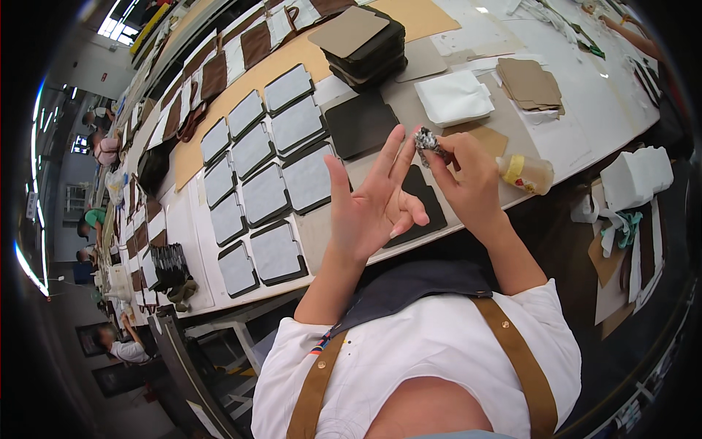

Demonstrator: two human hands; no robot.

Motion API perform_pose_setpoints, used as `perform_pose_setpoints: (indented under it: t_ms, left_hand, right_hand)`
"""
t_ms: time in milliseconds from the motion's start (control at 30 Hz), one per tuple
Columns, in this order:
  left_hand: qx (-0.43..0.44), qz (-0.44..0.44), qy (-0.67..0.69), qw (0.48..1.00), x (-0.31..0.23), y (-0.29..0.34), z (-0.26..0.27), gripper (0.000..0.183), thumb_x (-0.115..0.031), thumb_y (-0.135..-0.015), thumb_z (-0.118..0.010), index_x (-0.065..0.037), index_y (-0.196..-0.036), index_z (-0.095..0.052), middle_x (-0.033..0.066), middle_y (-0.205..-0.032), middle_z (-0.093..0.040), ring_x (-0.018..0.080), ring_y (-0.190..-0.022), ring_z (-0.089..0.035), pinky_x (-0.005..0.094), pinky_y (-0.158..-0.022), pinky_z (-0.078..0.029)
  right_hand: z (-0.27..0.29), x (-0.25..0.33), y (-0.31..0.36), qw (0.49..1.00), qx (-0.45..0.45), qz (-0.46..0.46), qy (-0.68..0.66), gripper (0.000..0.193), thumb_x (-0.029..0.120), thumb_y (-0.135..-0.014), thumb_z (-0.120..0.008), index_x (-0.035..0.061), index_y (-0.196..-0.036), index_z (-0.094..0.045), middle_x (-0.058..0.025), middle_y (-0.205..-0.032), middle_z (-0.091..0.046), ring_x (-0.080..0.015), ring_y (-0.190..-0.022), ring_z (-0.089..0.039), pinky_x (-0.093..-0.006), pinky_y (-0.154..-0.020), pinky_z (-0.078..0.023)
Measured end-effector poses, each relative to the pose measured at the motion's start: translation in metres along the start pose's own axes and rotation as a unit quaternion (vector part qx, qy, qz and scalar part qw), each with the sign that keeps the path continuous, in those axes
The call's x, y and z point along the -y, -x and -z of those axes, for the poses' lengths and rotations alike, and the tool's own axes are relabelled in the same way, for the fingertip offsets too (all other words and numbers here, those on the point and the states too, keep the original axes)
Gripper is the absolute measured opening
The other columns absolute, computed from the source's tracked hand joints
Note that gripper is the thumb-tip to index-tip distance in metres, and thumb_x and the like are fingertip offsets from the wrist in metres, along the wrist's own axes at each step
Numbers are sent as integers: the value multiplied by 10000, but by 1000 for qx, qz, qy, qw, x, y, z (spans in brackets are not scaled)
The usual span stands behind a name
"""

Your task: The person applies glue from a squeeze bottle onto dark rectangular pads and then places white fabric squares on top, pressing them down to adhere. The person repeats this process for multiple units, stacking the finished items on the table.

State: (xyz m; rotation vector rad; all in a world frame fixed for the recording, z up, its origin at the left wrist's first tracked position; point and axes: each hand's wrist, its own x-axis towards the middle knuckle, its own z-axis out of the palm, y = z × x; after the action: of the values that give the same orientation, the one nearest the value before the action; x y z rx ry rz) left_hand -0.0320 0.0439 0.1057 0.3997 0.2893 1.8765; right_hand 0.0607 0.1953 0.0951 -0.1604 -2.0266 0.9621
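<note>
My left hand (369,201) is raised over the table's near edge with the palm turned up. Its thumb, index and middle fingers stretch out, while the others curl loosely; nothing lies in it. Between the fingertips of my right hand (470,179) is a small crumpled silver-and-black lump (425,140), its exact kind unclear. It sits close to my left fingertips; whether they touch cannot be told. Beneath my hands lies a dark flat panel (428,205), partly covered. Another dark panel (360,123) lies just beyond. A bottle (532,175) with a yellow band lies by my right wrist.
Rows of black panels with pale grey sheets (265,192) cover the left. Farther back stand a tall dark stack (369,55), a white sheet pile (455,97) and brown card pieces (528,84). White bundles and scraps (636,179) are off the table's right. Other people work far left.
</note>
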Motion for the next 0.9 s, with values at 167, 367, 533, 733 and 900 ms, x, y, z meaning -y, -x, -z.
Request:
perform_pose_setpoints:
  t_ms: [167,367,533,733,900]
  left_hand:
    - [-14,-4,33,999,-3,-1,1,1069,-890,-845,-176,-158,-1613,-42,88,-1677,-35,362,-879,-703,250,-514,-481]
    - [-9,6,-9,1000,-2,-1,1,1072,-894,-838,-170,-168,-1612,-14,85,-1679,-35,371,-874,-704,265,-540,-506]
    - [-76,5,-47,996,1,2,-7,1106,-889,-847,-200,-103,-1604,-22,136,-1669,-40,329,-785,-704,258,-489,-474]
    - [-23,18,-43,999,-3,3,17,1068,-901,-829,-155,-190,-1614,-21,108,-1675,-61,355,-883,-710,268,-532,-492]
    - [-6,36,16,999,-3,11,3,1070,-900,-831,-152,-181,-1614,-38,131,-1673,-50,359,-851,-713,261,-505,-468]
  right_hand:
    - [0,14,7,995,69,64,-40,218,-42,-793,-723,17,-970,-610,-117,-800,-595,-300,-704,-597,-383,-614,-471]
    - [-1,5,0,999,26,41,-13,227,-45,-778,-722,23,-956,-599,-117,-801,-596,-303,-710,-596,-385,-611,-471]
    - [1,8,5,993,71,91,0,214,-19,-800,-722,21,-976,-606,-119,-818,-616,-312,-720,-598,-391,-617,-474]
    - [-2,-1,2,998,46,31,0,169,2,-825,-715,18,-961,-617,-109,-819,-618,-305,-726,-603,-388,-623,-481]
    - [11,-2,-8,998,-8,-60,14,125,41,-861,-725,16,-934,-626,-83,-807,-636,-211,-683,-617,-327,-589,-476]
